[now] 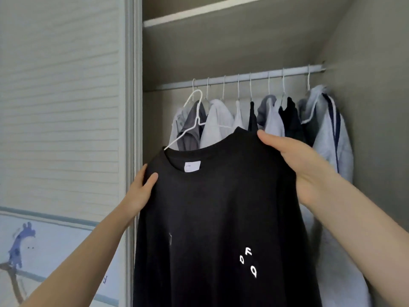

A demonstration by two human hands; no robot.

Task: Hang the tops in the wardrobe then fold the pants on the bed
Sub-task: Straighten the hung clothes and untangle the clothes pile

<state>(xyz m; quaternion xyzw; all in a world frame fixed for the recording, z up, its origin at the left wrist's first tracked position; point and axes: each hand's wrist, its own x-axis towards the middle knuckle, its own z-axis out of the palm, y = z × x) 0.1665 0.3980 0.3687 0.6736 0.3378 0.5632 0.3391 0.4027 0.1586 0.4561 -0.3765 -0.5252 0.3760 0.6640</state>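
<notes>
Both grips, our left hand [141, 191] and right hand [294, 158], pinch the black top [217, 218] (white hanger [194, 120] inside) before the wardrobe rail [243, 77].

I see the black top [221, 207] as matt, soft-looking cloth with a smooth white label [192, 166] at the neck. The white hanger [194, 116] reads as thin coated wire, faintly glossy. The rail [243, 77] looks like smooth pale metal, the wardrobe wall [365, 107] matt board.

Bare forearms, no sleeves, two hands [141, 191]
</notes>
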